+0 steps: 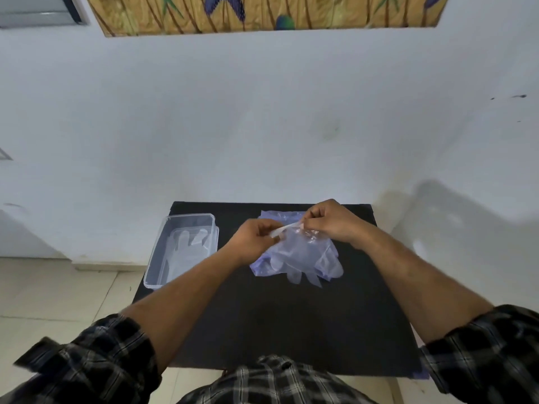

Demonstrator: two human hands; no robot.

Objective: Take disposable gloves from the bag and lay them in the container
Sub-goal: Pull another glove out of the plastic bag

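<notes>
Head view: left hand (256, 236) and right hand (329, 221) each pinch an end of a thin clear strip of glove film (287, 228), stretched between them above the bag (294, 258). Bag: crinkled translucent bluish plastic, glove fingers spilling from its near edge, on black table (277, 322). Clear rectangular container (180, 249) left, one glove (182, 249) flat inside. No writing legible.
</notes>
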